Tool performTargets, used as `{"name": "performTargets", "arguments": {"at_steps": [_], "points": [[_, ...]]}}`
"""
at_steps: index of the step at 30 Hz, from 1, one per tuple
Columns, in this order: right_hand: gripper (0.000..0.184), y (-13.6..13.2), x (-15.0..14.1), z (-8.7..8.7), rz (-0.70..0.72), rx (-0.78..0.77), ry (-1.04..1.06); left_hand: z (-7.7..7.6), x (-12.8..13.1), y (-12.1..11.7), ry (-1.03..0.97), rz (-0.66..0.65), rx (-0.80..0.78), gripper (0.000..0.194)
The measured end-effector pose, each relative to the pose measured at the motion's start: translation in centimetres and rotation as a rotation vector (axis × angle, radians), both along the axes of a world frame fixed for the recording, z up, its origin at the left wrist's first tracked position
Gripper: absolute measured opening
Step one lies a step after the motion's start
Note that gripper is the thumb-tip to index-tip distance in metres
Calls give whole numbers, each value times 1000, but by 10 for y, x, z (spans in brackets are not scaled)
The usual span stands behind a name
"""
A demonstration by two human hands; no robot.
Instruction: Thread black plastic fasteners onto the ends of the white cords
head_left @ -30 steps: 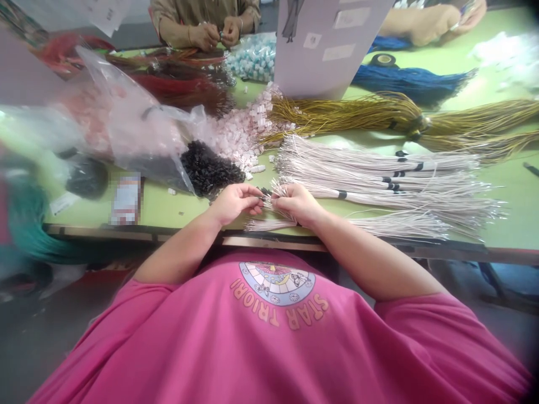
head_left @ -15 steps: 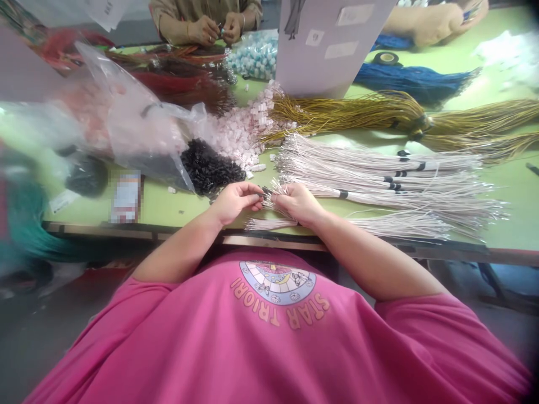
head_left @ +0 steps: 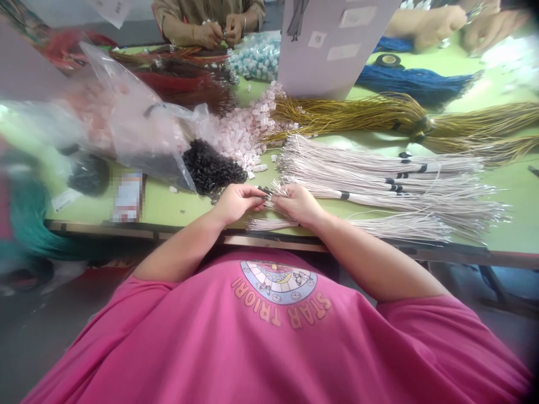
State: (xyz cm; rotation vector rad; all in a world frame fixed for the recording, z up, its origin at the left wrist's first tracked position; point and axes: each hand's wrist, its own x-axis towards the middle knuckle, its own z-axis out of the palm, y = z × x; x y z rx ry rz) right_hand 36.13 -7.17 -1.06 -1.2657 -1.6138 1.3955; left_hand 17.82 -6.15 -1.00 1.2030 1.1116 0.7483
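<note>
Moved: co-worker's hand (head_left: 490, 31), upper R of frame, now lower; L hand (head_left: 236, 203) & R hand (head_left: 298, 205), ctr, barely shift, so work stays at same wht wires (head_left: 278, 187). L: pinch narrow at blk pcs (head_left: 264, 190), hold unclear. R: closed round wires. Blk pile (head_left: 214, 168): just above L.

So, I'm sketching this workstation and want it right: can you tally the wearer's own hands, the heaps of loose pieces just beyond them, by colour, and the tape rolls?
Wearer's hands: 2 (left hand, right hand)
Black heap: 1
Pale pink heap: 1
Tape roll: 1
Total: 5
</note>
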Motion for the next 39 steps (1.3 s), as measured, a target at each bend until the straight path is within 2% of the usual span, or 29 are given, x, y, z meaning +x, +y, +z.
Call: {"name": "performTargets", "arguments": {"at_steps": [5, 8, 10, 13, 15, 16, 18, 20, 23, 28, 33, 36, 39], "points": [[23, 0, 0, 3, 42, -7, -1, -1, 2, 0, 8, -36, -4, 26], [22, 0, -1, 3, 44, -10, -7, -2, 6, -1, 73, -54, 4, 24], [22, -1, -2, 2, 25, -14, 3, -1, 6, -3, 160, -85, 75, 21], [21, -1, -2, 1, -51, -13, 42, 8, -3, -3, 430, -134, 389, 18], [21, -1, 0, 1, -110, -33, 71, 18, -16, -2, 684, -156, 605, 21], [21, -1, 1, 0, -132, -53, 89, 22, -26, -1, 819, -153, 661, 23], [22, 1, 2, -2, -153, -107, 124, 29, -45, 3, 1076, -59, 672, 24], [23, 2, 3, -5, -152, -162, 149, 31, -63, 7, 1290, 41, 616, 22], [23, 3, 3, -8, -120, -215, 160, 24, -78, 13, 1432, 27, 545, 21], [21, 2, 4, -7, -87, -191, 125, 15, -77, 17, 1424, 14, 523, 19], [13, 1, 4, -7, -71, -197, 146, 24, -77, 14, 1313, 60, 555, 13], [11, 1, 4, -7, -33, -211, 159, 33, -67, 5, 1099, 118, 546, 11], [12, -1, 3, -4, -7, -200, 158, 37, -46, -5, 772, 68, 439, 12]]}}
